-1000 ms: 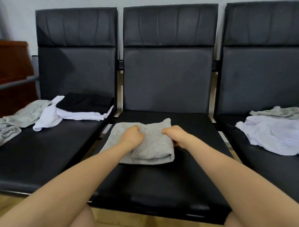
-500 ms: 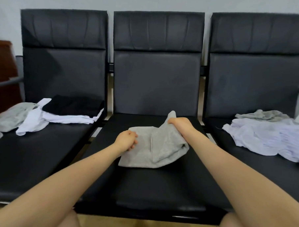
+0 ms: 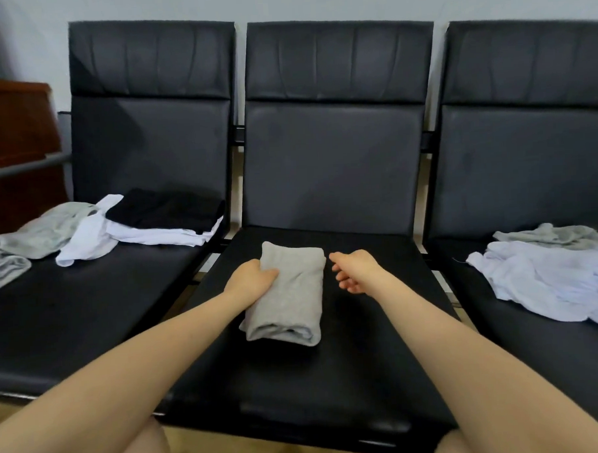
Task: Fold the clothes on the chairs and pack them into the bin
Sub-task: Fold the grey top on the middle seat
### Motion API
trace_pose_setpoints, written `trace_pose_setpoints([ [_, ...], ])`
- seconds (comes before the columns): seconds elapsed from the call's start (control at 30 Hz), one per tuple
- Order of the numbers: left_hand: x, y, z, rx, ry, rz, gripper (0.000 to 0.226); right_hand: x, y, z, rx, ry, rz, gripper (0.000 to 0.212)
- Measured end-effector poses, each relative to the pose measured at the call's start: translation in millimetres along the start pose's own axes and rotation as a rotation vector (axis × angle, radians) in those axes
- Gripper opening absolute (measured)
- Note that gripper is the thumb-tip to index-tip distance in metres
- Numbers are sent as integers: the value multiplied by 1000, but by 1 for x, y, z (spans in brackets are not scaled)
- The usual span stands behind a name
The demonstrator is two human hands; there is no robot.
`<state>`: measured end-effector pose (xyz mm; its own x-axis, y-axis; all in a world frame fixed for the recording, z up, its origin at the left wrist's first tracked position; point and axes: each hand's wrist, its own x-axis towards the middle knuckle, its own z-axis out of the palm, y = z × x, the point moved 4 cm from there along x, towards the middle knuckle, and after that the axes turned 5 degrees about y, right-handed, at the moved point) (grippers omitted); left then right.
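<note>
A grey garment (image 3: 290, 298) lies folded into a narrow bundle on the seat of the middle black chair (image 3: 331, 362). My left hand (image 3: 250, 279) grips its left edge, thumb on top of the cloth. My right hand (image 3: 352, 270) hovers just right of the bundle, fingers loosely curled, holding nothing. No bin is in view.
The left chair (image 3: 89, 321) holds a folded black garment (image 3: 166, 210) on folded white cloth (image 3: 161, 235), plus loose white and grey clothes (image 3: 34, 234). The right chair (image 3: 536, 353) carries a crumpled white garment (image 3: 550, 284) and a grey one (image 3: 551, 237). A wooden cabinet (image 3: 12, 136) stands at far left.
My right hand folded the raised half of the grey garment over to the left and let go. The garment now lies as a narrow bundle, with my left hand on its left edge.
</note>
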<state>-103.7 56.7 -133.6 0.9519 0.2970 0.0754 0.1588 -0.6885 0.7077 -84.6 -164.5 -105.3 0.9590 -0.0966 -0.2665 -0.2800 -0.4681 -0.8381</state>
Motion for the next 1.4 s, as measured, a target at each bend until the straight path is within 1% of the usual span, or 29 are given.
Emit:
trace_pose_setpoints([
  [0.03, -1, 1, -1, 124, 41, 57, 29, 0, 6, -1, -120, -6, 15, 42],
  [0.1, -3, -1, -1, 245, 81, 87, 34, -6, 13, 3, -259, -68, 44, 57],
  [0.17, -2, -2, 0, 272, 83, 67, 40, -13, 11, 13, -338, -115, -27, 60],
  [0.2, -2, -1, 1, 269, 71, 59, 42, -18, 7, 19, -350, -140, -75, 56],
  [0.3, -2, -1, 2, 232, 26, 33, 45, -38, -9, 42, -333, -236, -183, 34],
  [0.33, -2, -2, 2, 210, 17, 23, 44, -42, -13, 49, -338, -251, -216, 31],
  [0.4, -2, -3, 0, 164, 11, -2, 42, -46, -19, 56, -279, -218, -221, 33],
  [0.47, -4, -4, -4, 93, 8, -49, 42, -46, -20, 55, -85, -176, -152, 34],
  [0.57, -8, -3, -9, -82, 3, -106, 42, -41, -24, 47, 176, -170, -166, 42],
  [0.63, -14, 2, -10, -312, -31, -163, 42, -39, -27, 38, 321, -148, -186, 47],
  [0.7, -23, 10, -9, -585, -107, -248, 55, -37, -32, 26, 462, -123, -178, 49],
  [0.77, -31, 19, -6, -803, -214, -326, 69, -35, -36, 14, 583, -135, -156, 46],
  [0.83, -34, 29, -4, -961, -345, -364, 82, -35, -39, 3, 637, -199, -134, 40],
  [0.87, -34, 35, -5, -1046, -408, -357, 84, -35, -39, -3, 628, -238, -133, 37],
  [0.93, -31, 45, -12, -1202, -453, -297, 77, -37, -36, -11, 561, -320, -143, 31],
  [1.0, -26, 49, -20, -1292, -426, -237, 62, -37, -29, -15, 471, -383, -150, 30],
  [1.07, -23, 46, -23, -1324, -374, -227, 51, -36, -22, -15, 385, -411, -151, 29],
  [1.13, -23, 43, -20, -1321, -354, -217, 42, -34, -15, -14, 311, -420, -156, 26],
  [1.2, -23, 45, -15, -1314, -332, -199, 35, -32, -9, -13, 263, -398, -122, 27],
  [1.3, -20, 48, -15, -1317, -216, -195, 32, -29, -4, -10, 247, -403, -82, 42],
  [1.4, -14, 47, -26, -1317, -82, -187, 27, -32, -6, -2, 233, -519, -100, 61],
])
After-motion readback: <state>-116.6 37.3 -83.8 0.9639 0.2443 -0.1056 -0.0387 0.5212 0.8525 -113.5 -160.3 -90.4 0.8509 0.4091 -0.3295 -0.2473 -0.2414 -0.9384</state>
